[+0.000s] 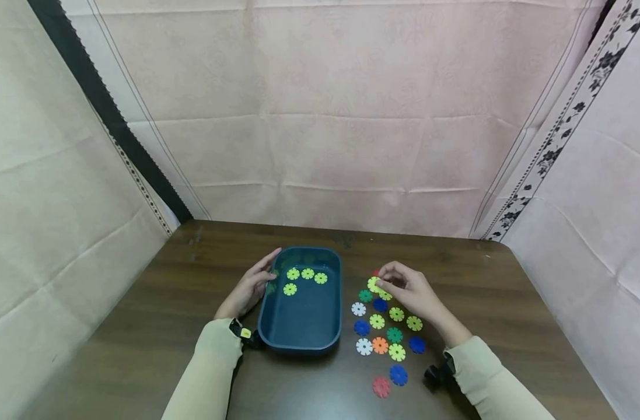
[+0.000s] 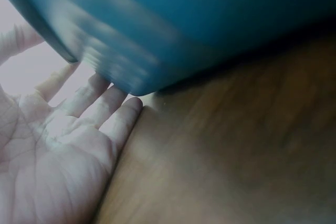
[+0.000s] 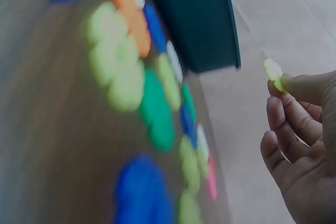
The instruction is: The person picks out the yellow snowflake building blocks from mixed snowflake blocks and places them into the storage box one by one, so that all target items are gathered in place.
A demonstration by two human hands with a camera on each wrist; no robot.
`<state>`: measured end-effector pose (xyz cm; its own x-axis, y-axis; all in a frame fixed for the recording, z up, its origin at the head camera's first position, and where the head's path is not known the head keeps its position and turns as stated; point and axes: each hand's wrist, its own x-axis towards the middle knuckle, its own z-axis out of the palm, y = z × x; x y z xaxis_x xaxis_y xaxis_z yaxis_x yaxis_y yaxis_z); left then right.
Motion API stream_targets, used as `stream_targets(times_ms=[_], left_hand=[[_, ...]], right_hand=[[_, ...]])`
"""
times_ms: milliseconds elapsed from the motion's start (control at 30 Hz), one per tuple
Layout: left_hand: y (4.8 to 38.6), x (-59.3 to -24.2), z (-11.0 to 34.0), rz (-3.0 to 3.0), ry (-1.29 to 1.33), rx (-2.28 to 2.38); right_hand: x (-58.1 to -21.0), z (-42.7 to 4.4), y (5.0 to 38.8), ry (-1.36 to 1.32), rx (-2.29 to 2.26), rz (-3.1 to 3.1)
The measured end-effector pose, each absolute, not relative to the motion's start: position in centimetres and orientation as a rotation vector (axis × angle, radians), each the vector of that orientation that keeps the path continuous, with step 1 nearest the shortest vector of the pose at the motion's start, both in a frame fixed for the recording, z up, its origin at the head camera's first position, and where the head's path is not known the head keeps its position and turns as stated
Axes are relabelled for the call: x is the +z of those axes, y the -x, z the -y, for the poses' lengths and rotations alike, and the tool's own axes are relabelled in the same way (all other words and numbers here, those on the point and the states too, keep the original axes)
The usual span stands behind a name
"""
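Observation:
My left hand (image 1: 250,287) grips the left side of a dark blue plastic tray (image 1: 300,344). The thumb lies over the rim and the fingers (image 2: 113,103) rest against the outer wall, as the left wrist view shows. Several yellow-green flower-shaped discs lie inside the tray, among them one disc (image 1: 290,289) a little apart. Between thumb and index finger, my right hand (image 1: 411,291) pinches another yellow-green flower-shaped disc (image 3: 273,73). It is held up above the far end of the loose discs, to the right of the tray.
Loose flower-shaped discs cover the wooden table (image 1: 193,361) right of the tray: white (image 1: 364,347), orange (image 1: 380,345), green (image 1: 394,335), blue (image 1: 398,375), red (image 1: 381,387) and yellow-green (image 1: 397,352). A pale cloth (image 1: 341,146) hangs behind the table and along both sides.

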<state>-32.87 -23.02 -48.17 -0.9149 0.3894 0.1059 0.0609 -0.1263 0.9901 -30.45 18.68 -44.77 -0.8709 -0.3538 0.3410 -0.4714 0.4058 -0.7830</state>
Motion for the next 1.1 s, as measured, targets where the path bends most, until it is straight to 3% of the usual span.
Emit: stream_targets(times_ms=[333, 667, 1100], left_hand=[[32.8, -48.3, 23.1, -1.923, -0.495, 2.132], [32.9, -48.1, 23.1, -1.88, -0.49, 2.155], [33.0, -47.9, 23.1, -1.904, -0.483, 2.131]], right_hand=[[-42.5, -11.7, 32.3, -1.131, 1.47, 2.479], [-41.0, -5.2, 36.0, -1.511, 1.027, 2.711], [-41.6, -2.7, 37.5, -1.552, 0.645, 2.945]])
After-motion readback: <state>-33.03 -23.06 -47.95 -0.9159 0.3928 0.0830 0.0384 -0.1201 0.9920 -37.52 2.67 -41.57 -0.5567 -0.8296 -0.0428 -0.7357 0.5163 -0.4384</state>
